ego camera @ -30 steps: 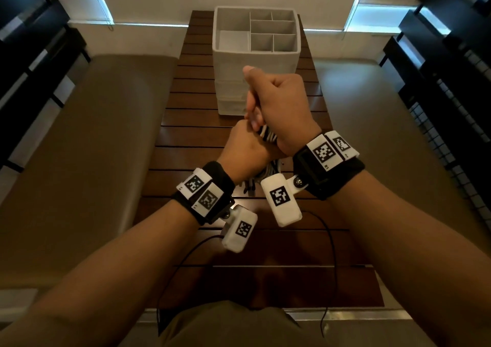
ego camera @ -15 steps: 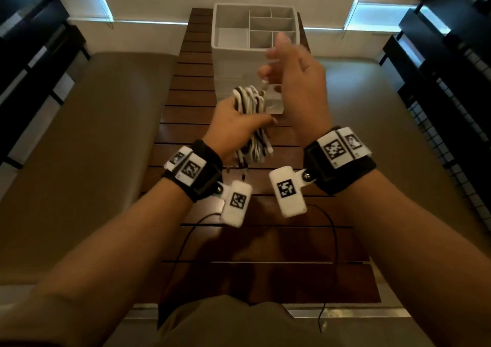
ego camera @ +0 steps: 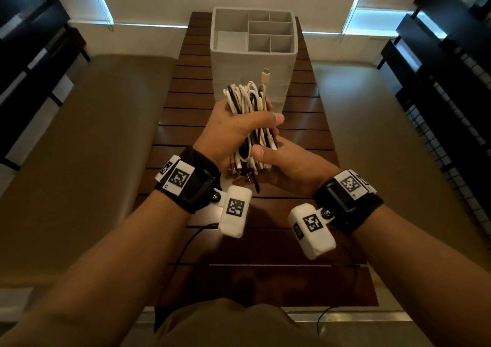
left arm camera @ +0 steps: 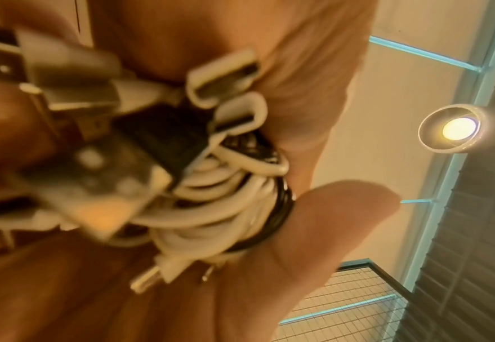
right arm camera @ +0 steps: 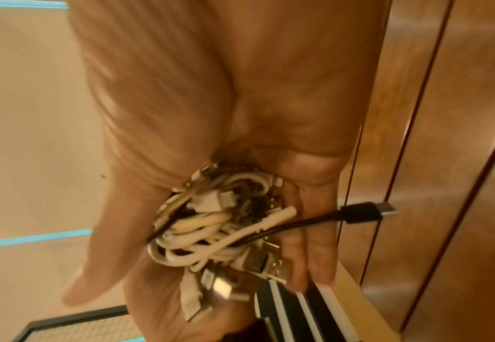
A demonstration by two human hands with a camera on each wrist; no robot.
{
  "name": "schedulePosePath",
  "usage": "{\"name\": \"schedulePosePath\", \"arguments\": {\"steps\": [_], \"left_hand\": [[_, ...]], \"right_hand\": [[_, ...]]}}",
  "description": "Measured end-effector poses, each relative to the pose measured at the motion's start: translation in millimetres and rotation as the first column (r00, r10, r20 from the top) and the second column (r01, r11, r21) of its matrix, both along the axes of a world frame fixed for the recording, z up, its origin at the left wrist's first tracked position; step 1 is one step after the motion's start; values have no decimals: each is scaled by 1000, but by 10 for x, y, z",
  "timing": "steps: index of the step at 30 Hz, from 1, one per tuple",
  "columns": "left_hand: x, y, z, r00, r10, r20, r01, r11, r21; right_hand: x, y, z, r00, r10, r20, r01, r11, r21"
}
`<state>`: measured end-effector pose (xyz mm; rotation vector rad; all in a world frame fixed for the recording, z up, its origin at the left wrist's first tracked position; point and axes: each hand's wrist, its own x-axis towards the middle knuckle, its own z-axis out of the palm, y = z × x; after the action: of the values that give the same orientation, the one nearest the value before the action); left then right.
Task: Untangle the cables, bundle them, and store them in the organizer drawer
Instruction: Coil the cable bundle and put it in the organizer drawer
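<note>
A folded bundle of white and black cables (ego camera: 248, 123) is held upright above the wooden table. My left hand (ego camera: 239, 129) grips its middle, thumb across the front. My right hand (ego camera: 276, 160) cups the lower end, thumb pressed on the plugs. One plug (ego camera: 265, 76) sticks up at the top. In the left wrist view the cable bundle (left arm camera: 211, 189) and blurred plugs fill the palm. In the right wrist view the cable bundle (right arm camera: 211, 226) lies in the fingers and a black plug (right arm camera: 368, 211) juts right. The white organizer (ego camera: 253, 54) stands just behind, its top compartments bare.
The slatted wooden table (ego camera: 239, 253) runs away from me, flanked by tan cushioned benches (ego camera: 79, 160). Dark shelving (ego camera: 451, 81) lines both side walls. Thin black sensor wires (ego camera: 183, 243) trail from my wrist cameras over the near table.
The bundle has come up from low between my fists to upright before the organizer. My right hand dropped from high above the bundle to its lower end. My left hand keeps its grip.
</note>
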<state>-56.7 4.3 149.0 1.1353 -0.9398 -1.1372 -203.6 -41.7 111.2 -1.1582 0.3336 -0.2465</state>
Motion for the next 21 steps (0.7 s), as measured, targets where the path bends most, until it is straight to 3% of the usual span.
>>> {"name": "schedulePosePath", "arguments": {"steps": [3, 9, 13, 21], "left_hand": [[-65, 1, 27, 1000, 6, -7, -6, 1000, -24], [-34, -12, 100, 1000, -24, 6, 24, 1000, 9], [-25, 5, 71, 999, -26, 45, 22, 995, 95], [-38, 15, 5, 997, 39, 65, -45, 995, 91]], "right_hand": [[-39, 11, 27, 999, 30, -21, -28, 998, 60], [-7, -19, 119, 986, -41, -161, 0, 970, -243], [11, 30, 35, 985, -62, -161, 29, 980, -197], [24, 53, 12, 964, -115, -239, 50, 964, -262]]}}
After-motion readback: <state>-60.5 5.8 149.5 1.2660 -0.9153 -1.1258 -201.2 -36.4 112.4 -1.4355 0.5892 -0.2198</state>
